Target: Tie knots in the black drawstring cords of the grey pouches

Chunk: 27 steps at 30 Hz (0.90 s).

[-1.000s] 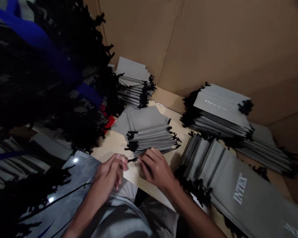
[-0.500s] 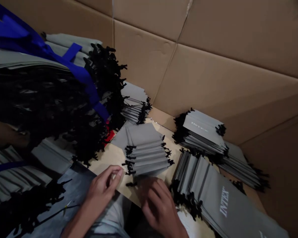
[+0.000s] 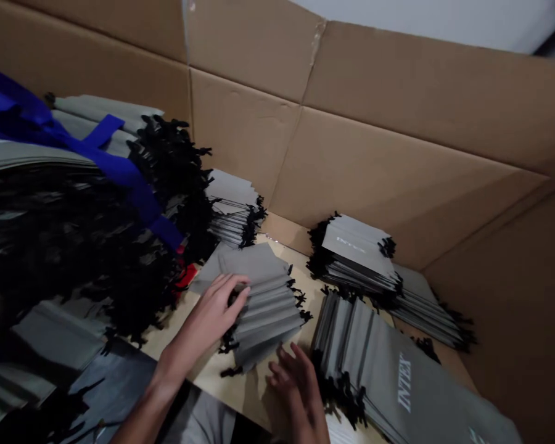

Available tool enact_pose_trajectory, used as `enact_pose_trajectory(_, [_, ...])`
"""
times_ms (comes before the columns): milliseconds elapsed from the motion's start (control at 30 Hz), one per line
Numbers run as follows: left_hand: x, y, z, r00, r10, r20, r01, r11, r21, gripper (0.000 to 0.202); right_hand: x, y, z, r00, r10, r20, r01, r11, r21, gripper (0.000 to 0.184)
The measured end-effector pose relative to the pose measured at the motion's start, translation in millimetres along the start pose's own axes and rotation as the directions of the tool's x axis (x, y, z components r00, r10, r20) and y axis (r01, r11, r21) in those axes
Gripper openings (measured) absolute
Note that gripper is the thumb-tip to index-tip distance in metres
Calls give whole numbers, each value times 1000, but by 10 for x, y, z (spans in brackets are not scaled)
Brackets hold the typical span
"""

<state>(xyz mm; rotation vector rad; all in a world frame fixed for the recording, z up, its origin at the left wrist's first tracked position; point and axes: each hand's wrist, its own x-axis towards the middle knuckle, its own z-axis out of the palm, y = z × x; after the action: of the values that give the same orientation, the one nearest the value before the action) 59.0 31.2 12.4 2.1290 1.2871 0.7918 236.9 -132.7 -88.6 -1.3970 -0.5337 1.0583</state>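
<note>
My left hand point(image 3: 208, 314) rests with its fingers on the left side of a fanned stack of grey fabric pouches with black drawstrings point(image 3: 268, 314). My right hand point(image 3: 296, 385) sits just below that stack's lower edge, fingers spread and holding nothing. A loose black cord end point(image 3: 231, 372) lies under the stack. Both hands are on a pale wooden board point(image 3: 213, 364). My left hand hides part of the stack's left end.
A stack printed INTEX point(image 3: 404, 382) lies right of my right hand, with more stacks point(image 3: 356, 253) behind it. A large black-corded pile with a blue strap point(image 3: 97, 203) fills the left. Cardboard walls point(image 3: 351, 160) rise at the back and right.
My left hand has moved from the board onto the stack, and my right hand has dropped below the stack with its fingers spread. The view has tilted upward, showing more cardboard.
</note>
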Motion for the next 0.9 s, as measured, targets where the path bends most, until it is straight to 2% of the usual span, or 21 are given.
enact_pose_trajectory(33, [134,23,57,998,41,54,-43,999,27,31,22,2,33,997,70,-20,-67,987,144,84])
enact_pose_trajectory(100, [360,61,175,983,89,162,-101,992,71,43,75,-30,98,990,138,-10,-127,934,334,88])
enact_pose_trajectory(200, [571,109,298,947,91,307,-149,974,171,65,150,-107,186,983,184,-4,-163,876,454,80])
enact_pose_trajectory(300, [661,172,314,924,54,378,-178,936,303,59,220,-150,267,970,241,5,-207,822,530,82])
enact_pose_trajectory(367, [685,242,308,917,31,397,-200,898,391,57,279,-162,323,972,235,20,-206,806,555,86])
enact_pose_trajectory(500, [700,424,406,913,-8,408,-236,805,544,56,415,-208,411,977,214,3,-186,843,505,88])
enact_pose_trajectory(633, [734,556,537,930,-28,368,-230,736,637,33,466,-327,406,970,238,50,-231,840,491,82])
enact_pose_trajectory(767, [755,670,420,936,-12,351,-239,710,662,23,444,-414,366,972,202,119,-235,807,542,76])
enact_pose_trajectory(900, [639,771,294,942,1,336,-236,713,660,39,471,-331,377,972,167,163,-230,799,555,76])
